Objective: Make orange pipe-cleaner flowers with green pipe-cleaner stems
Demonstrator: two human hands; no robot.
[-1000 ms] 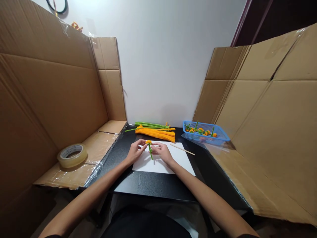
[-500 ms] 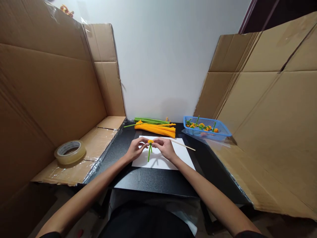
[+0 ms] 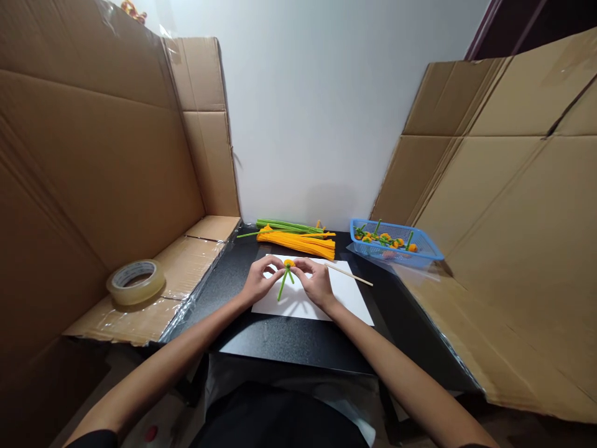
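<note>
Between my two hands is a small pipe-cleaner flower (image 3: 288, 264) with an orange head and two green ends hanging down and spread apart. My left hand (image 3: 262, 278) pinches the left side of the head between thumb and fingers. From the right, my right hand (image 3: 317, 282) grips the other side of the head the same way. Both hands are over a white sheet of paper (image 3: 270, 306), with shadows falling on it. A thin wooden stick (image 3: 349, 274) lies beside my right hand, partly across the paper.
Behind the paper lie bundles of orange pipe cleaners (image 3: 298, 242) and green pipe cleaners (image 3: 289, 225). A blue basket (image 3: 422, 254) at the back right holds several orange-and-green pieces. A tape roll (image 3: 136, 284) rests on cardboard at left. Cardboard walls (image 3: 504, 205) flank the black table (image 3: 280, 339).
The green ends of the flower have spread wider apart. Both hands keep hold of the head. The whole view has shifted slightly.
</note>
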